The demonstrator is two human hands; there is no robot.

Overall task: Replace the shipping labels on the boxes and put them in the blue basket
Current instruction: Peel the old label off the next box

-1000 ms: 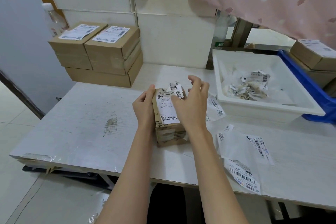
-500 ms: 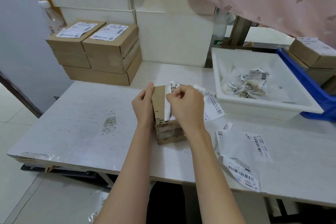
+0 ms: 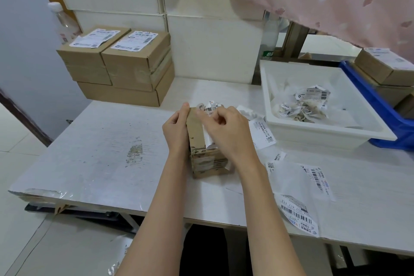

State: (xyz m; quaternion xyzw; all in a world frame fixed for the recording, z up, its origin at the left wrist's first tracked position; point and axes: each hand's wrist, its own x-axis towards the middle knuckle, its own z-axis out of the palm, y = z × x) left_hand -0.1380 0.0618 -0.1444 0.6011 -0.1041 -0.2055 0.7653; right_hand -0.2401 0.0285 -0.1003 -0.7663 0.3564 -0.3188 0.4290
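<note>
2 hands (image 3: 175,129) grip box (image 3: 207,161), fingers (image 3: 214,119) pinching label (image 3: 209,141).

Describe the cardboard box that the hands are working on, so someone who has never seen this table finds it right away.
On the white worktable, look left of the white plastic tray of crumpled label scraps. The small brown cardboard box stands there alone, steadied by the left hand. Unlike the stacked brown boxes at the back wall, its white shipping label is half peeled, pinched by the right hand.
</note>
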